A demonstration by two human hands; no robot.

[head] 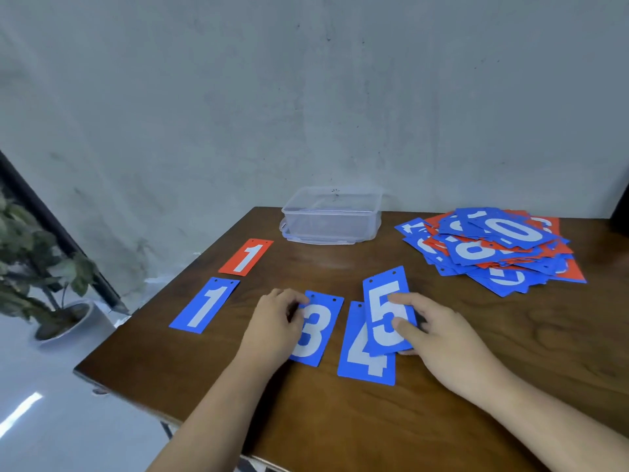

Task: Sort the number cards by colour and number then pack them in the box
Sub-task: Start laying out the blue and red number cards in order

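Observation:
On the brown table lie a red 1 card (pixel 245 256), a blue 1 card (pixel 205 305), a blue 3 card (pixel 315 330) and a blue 4 card (pixel 366 356). My left hand (pixel 275 323) rests on the left edge of the blue 3 card with its fingers curled over that edge. My right hand (pixel 429 332) pinches a blue 5 card (pixel 388 311), which overlaps the top right of the blue 4. A clear plastic box (pixel 332 216) stands open at the back. A mixed pile of blue and red cards (pixel 493 247) lies at the back right.
A grey wall rises right behind the table (pixel 510 352). The table's left edge drops to a pale floor, where a potted plant (pixel 41 277) stands. Bare wood shows at the front and right of the table.

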